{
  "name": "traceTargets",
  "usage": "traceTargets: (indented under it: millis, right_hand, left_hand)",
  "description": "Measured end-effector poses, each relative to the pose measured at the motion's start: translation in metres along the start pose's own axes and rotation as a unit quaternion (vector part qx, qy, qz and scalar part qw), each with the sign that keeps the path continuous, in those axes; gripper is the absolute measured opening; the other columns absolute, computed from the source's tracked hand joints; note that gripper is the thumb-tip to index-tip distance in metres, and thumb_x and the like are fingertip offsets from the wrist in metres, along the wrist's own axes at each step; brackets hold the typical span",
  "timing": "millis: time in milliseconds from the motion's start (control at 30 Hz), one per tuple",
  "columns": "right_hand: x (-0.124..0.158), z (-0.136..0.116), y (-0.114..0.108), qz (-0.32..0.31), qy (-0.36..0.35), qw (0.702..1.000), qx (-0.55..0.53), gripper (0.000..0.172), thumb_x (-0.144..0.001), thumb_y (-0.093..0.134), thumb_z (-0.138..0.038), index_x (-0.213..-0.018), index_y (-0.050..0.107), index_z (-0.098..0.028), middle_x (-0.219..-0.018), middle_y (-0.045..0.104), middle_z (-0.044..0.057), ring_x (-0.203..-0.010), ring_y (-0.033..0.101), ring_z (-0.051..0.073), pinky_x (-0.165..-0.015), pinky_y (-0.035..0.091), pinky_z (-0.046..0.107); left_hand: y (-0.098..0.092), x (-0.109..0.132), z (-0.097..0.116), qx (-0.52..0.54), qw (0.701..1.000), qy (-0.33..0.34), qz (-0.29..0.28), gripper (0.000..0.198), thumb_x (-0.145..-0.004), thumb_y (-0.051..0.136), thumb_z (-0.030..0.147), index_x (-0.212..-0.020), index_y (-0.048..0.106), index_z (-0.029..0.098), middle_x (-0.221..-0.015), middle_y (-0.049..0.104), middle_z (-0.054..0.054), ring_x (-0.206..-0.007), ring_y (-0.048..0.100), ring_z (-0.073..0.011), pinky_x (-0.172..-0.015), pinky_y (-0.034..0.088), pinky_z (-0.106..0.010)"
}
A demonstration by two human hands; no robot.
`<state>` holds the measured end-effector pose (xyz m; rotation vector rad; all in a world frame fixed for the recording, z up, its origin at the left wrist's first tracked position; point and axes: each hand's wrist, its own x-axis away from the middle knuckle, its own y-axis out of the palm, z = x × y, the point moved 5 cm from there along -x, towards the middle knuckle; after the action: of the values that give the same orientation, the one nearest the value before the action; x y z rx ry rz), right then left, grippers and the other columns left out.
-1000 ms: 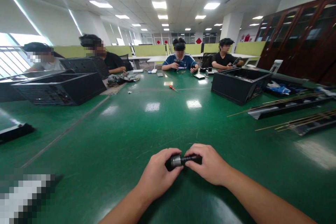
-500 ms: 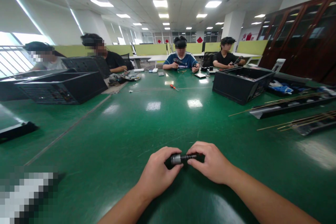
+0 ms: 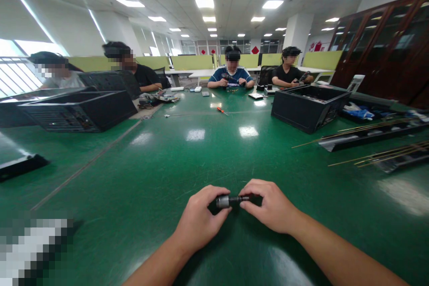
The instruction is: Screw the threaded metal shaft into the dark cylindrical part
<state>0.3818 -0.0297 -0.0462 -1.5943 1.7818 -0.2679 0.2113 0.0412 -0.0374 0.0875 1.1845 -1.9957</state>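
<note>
Near the front of the green table (image 3: pixel 147 178), my left hand (image 3: pixel 201 214) wraps round a dark cylinder with a silver-grey band (image 3: pixel 223 201). A narrower dark, ridged shaft (image 3: pixel 236 199) runs in line with it to the right. My right hand (image 3: pixel 266 205) pinches the shaft's right part between thumb and fingers. Both ends are hidden in my hands, and I cannot tell whether this is one piece or two joined ones.
An orange-handled screwdriver (image 3: pixel 220 110) lies further back. Black computer cases stand left (image 3: pixel 80 109) and right (image 3: pixel 306 107). Thin brass-coloured rods (image 3: pixel 362 129) rest over metal channels at the right. Several people sit around the table; the person opposite (image 3: pixel 231 73) holds a dark power drill.
My hands and the cylinder have shifted slightly left and up, with a little more of the joint showing. The person opposite has brought one hand inward toward the drill.
</note>
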Motion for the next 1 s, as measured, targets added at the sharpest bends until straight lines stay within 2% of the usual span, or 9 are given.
traceTargets:
  millis: [233, 467, 1000]
  right_hand:
    - [0.0001, 0.0001, -0.0016, 0.005, -0.002, 1.0, 0.002, 0.011, -0.083, 0.069, -0.016, -0.091, 0.074, -0.021, -0.088, 0.072, 0.002, -0.083, 0.066, 0.018, -0.077, 0.049, 0.03]
    - [0.0005, 0.0006, -0.0042, 0.017, -0.009, 1.0, 0.0, 0.016, -0.078, 0.07, -0.01, -0.089, 0.073, -0.021, -0.088, 0.072, 0.002, -0.083, 0.066, 0.017, -0.077, 0.049, 0.029]
    - [0.0003, 0.0058, -0.0082, 0.029, 0.003, 0.999, 0.026, 0.013, -0.077, 0.071, -0.012, -0.087, 0.073, -0.021, -0.088, 0.073, 0.002, -0.083, 0.067, 0.018, -0.077, 0.05, 0.03]
  left_hand:
    - [-0.0011, 0.0008, -0.0019, 0.002, 1.0, 0.004, 0.006, 0.024, -0.079, 0.069, 0.016, -0.101, 0.067, 0.024, -0.089, 0.072, -0.002, -0.082, 0.067, -0.0179, -0.076, 0.053, -0.031]
    - [-0.0012, 0.0009, -0.0026, 0.003, 1.0, 0.001, 0.006, 0.026, -0.079, 0.069, 0.014, -0.102, 0.067, 0.025, -0.09, 0.071, -0.001, -0.083, 0.067, -0.0172, -0.077, 0.052, -0.031]
    - [-0.0027, 0.0001, -0.0068, -0.007, 1.0, -0.003, 0.013, 0.027, -0.079, 0.07, 0.014, -0.103, 0.067, 0.025, -0.093, 0.071, 0.0, -0.085, 0.067, -0.0172, -0.078, 0.053, -0.031]
